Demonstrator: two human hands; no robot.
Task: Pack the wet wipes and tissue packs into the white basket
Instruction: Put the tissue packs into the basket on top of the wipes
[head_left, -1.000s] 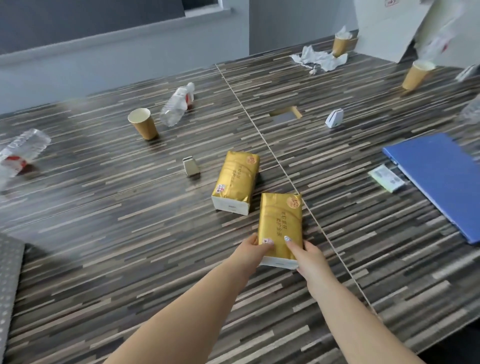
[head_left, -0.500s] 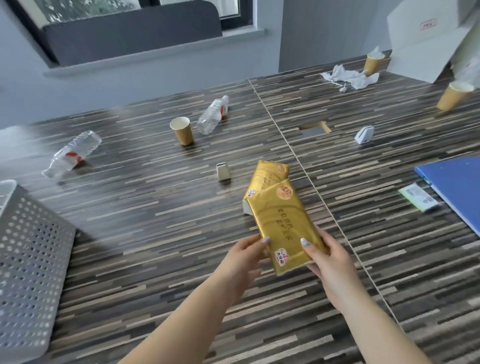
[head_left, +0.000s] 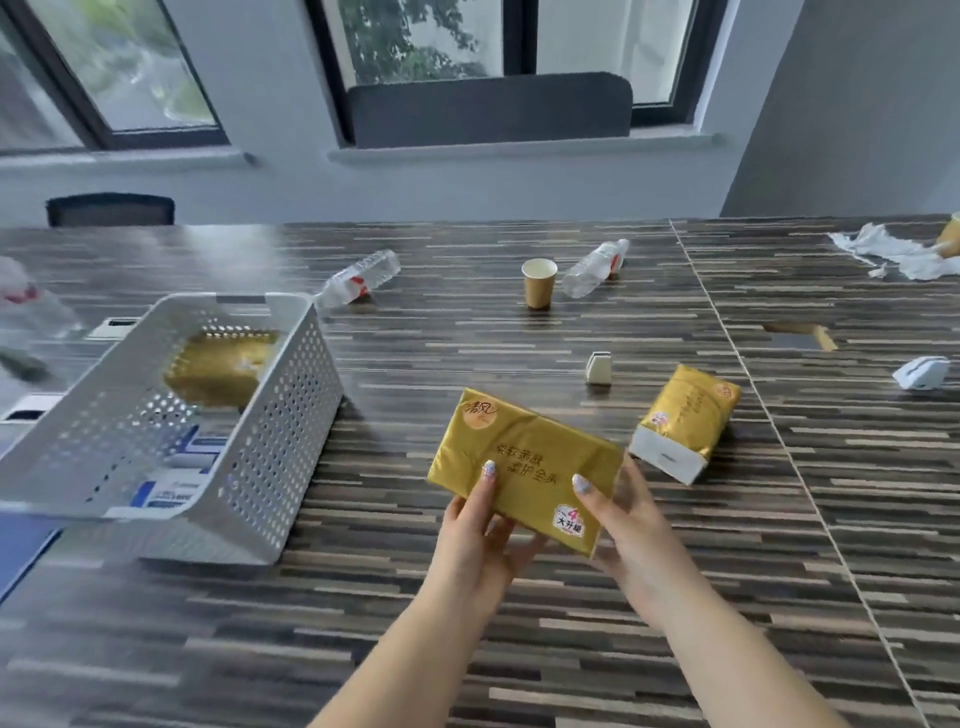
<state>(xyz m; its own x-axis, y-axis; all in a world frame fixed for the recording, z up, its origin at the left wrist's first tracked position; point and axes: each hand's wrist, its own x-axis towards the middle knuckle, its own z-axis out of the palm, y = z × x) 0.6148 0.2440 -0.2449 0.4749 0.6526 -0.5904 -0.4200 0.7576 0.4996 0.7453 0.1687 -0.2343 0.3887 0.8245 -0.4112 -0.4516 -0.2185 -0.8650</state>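
Both hands hold one gold tissue pack (head_left: 524, 457) above the table, tilted, its long side running left to right. My left hand (head_left: 475, 540) grips its near left edge and my right hand (head_left: 631, 530) its near right end. A second gold tissue pack (head_left: 685, 415) lies on the table to the right, white end facing me. The white perforated basket (head_left: 275, 457) stands at the left. Inside it lie another gold pack (head_left: 218, 369) at the far end and blue-and-white wipes packs (head_left: 182, 467) nearer me.
On the striped table (head_left: 467, 649) stand a paper cup (head_left: 539, 283) and two lying plastic bottles (head_left: 595, 267), (head_left: 358, 278). A small cream clip (head_left: 598, 368) and a white gadget (head_left: 922, 373) lie nearby. Crumpled white paper (head_left: 898, 252) sits far right, with a cable cut-out (head_left: 800, 336).
The gold pack was lifted off the table by both hands and carried left while turning sideways. My view swung left and up, bringing the basket fully into sight.
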